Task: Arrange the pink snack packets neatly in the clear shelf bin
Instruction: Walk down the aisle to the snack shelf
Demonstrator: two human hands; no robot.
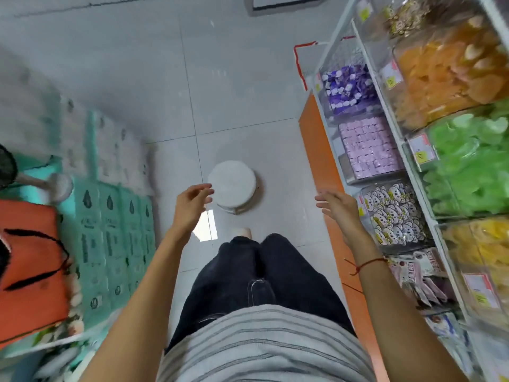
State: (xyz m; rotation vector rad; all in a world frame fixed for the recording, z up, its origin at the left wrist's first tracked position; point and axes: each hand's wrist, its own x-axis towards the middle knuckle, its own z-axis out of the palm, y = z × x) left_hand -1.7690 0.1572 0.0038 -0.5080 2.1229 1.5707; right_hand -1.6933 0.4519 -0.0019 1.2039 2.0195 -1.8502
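Pink snack packets (367, 147) fill a clear shelf bin (345, 168) on the low shelf at the right, packed in tidy rows. My right hand (340, 206) hovers in the air below and left of that bin, fingers relaxed and spread, holding nothing. Over the floor near a white stool hangs my left hand (192, 201), its fingers loosely curled and empty. Neither hand touches the bin or the packets.
A white round stool (232, 183) stands on the tiled floor ahead. Bins of purple packets (348, 88) and cartoon-printed packets (391, 213) flank the pink one. Upper shelves hold orange, green and yellow snacks. Stacked teal tissue packs (113, 230) and an orange bag (30, 268) line the left.
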